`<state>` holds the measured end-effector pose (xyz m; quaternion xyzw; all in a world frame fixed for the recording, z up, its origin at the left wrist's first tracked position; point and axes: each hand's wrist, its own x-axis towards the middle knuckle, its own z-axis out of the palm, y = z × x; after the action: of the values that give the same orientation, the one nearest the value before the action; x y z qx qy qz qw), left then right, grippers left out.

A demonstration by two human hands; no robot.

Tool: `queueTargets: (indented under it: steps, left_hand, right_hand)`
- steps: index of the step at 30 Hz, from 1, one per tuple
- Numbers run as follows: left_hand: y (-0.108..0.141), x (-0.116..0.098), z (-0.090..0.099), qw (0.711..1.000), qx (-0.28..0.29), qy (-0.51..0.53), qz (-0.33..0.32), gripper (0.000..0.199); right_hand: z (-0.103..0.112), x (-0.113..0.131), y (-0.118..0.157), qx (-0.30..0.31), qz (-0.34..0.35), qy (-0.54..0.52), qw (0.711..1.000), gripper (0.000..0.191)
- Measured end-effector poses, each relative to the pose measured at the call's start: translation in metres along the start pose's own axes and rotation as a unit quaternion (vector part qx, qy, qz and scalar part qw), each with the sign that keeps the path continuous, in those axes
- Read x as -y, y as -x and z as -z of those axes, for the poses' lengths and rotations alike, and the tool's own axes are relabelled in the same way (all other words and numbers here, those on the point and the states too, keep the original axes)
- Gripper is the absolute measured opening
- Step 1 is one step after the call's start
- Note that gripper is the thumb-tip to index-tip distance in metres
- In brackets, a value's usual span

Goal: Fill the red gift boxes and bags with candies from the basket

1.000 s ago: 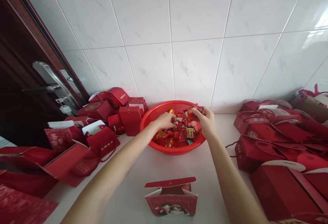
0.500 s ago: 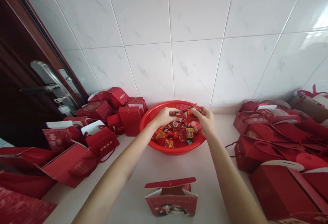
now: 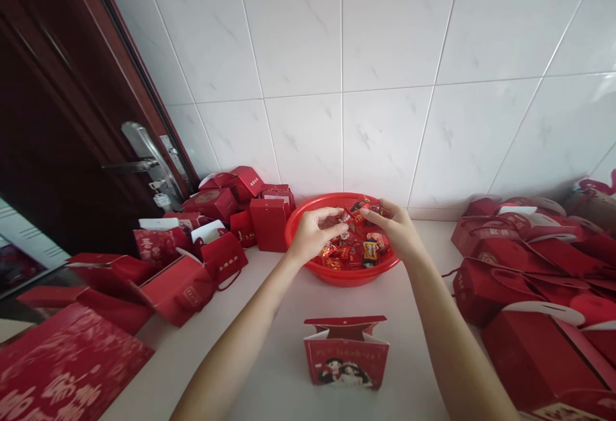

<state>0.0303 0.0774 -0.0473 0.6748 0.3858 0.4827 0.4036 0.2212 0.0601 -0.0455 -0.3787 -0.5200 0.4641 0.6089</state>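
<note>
Sweets (image 3: 350, 255) in wrappers lie in the red basket (image 3: 353, 277), at the far middle of the white table (image 3: 286, 350). Above them the left hand (image 3: 311, 233) nips a small packet (image 3: 345, 217) between thumb and finger, the right hand (image 3: 402, 231) clasps red packets (image 3: 359, 215), and a box (image 3: 346, 364) gapes nearer.

The basket (image 3: 344, 277) is glossy plastic, the wrappers (image 3: 370, 251) shiny, the front box (image 3: 345, 352) card, the tiles (image 3: 392, 23) smooth.

Grey-veined white wall tiles (image 3: 385, 29) laid at twelve o'clock, dark wooden door (image 3: 52, 81) fitted with lever handle (image 3: 129, 166) at ten, white tabletop (image 3: 283, 357) seen at six, faint glare (image 3: 607, 90) reflected at two
</note>
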Motion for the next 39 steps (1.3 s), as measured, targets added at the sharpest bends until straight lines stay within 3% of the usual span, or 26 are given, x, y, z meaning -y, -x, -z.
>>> queueTargets:
  steps: [7, 11, 16, 21, 29, 34, 39]
  left_hand:
    - [0.026, -0.018, 0.003, 0.999, -0.005, -0.028, -0.029, 0.032]
    - [0.046, -0.041, 0.016, 0.994, 0.081, -0.051, -0.049, 0.028]
    - [0.072, -0.070, 0.039, 0.980, 0.163, -0.069, -0.091, 0.031]
    - [0.083, -0.089, 0.057, 0.939, 0.273, -0.119, -0.172, 0.029]
    - [0.089, -0.098, 0.050, 0.895, 0.360, -0.226, -0.135, 0.029]
    - [0.091, -0.090, 0.041, 0.886, 0.302, -0.351, -0.040, 0.030]
    - [0.087, -0.086, 0.040, 0.888, 0.273, -0.369, 0.007, 0.034]
  right_hand:
    - [-0.007, 0.038, 0.023, 0.027, 0.046, 0.101, 0.993, 0.036]
    - [-0.005, 0.061, 0.041, 0.062, 0.092, 0.159, 0.981, 0.030]
    - [-0.001, 0.085, 0.062, 0.163, 0.070, 0.146, 0.973, 0.031]
    - [0.003, 0.098, 0.073, 0.230, 0.065, 0.139, 0.961, 0.028]
    - [0.010, 0.103, 0.079, 0.260, 0.072, 0.175, 0.947, 0.026]
    - [0.012, 0.104, 0.081, 0.279, 0.075, 0.197, 0.937, 0.022]
    - [0.008, 0.102, 0.080, 0.307, 0.101, 0.207, 0.923, 0.021]
